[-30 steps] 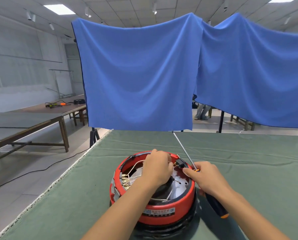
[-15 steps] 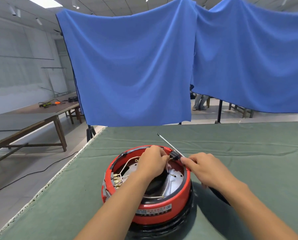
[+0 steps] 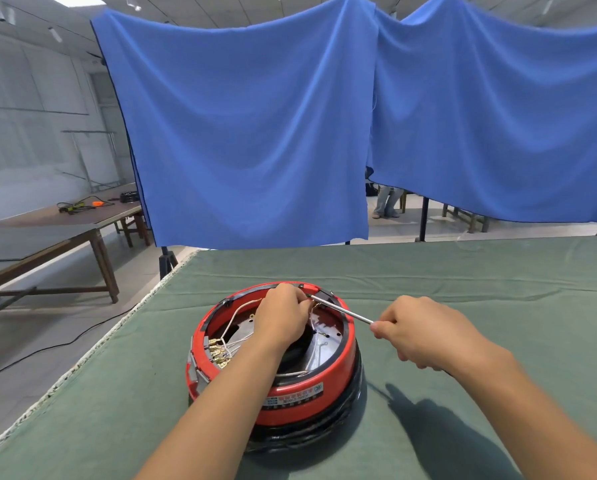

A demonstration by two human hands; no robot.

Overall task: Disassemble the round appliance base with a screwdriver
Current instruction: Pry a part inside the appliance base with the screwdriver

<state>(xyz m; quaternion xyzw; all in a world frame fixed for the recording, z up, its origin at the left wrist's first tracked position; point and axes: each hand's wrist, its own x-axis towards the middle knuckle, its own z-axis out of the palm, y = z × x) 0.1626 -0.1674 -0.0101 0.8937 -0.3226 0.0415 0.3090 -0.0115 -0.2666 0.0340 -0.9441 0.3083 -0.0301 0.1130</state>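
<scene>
Right hand (image 3: 425, 332), right of centre, fingers curled round the screwdriver (image 3: 345, 310); handle hidden in the fist, only the bare metal shaft shows, running up-left to the far inner rim of the round appliance base (image 3: 272, 358). Shaft lies low, nearly flat, probably so the tip can reach a fastener set sideways under the rim bracket; tip itself too small to make out. Left hand (image 3: 283, 315) is inside the open base at its far side, fingertips pinched together right at the shaft's end. Cannot tell whether they pinch a wire, a screw or the tip; likely steadying the part so the driver bites.

Base sits lower centre of frame on the green cloth table (image 3: 480, 289), open side up, red shell over a black bottom ring. Inside: dark metal plate, white wires (image 3: 241, 311) looping to brass terminals (image 3: 217, 353) at the left wall, left loose and clear of the work spot.

White label (image 3: 295, 396) on the near red wall, printed lines, too blurred to read; no brand legible.

Blue curtain (image 3: 255, 133) hangs behind, wooden bench (image 3: 47, 237) far left with cables on it.
</scene>
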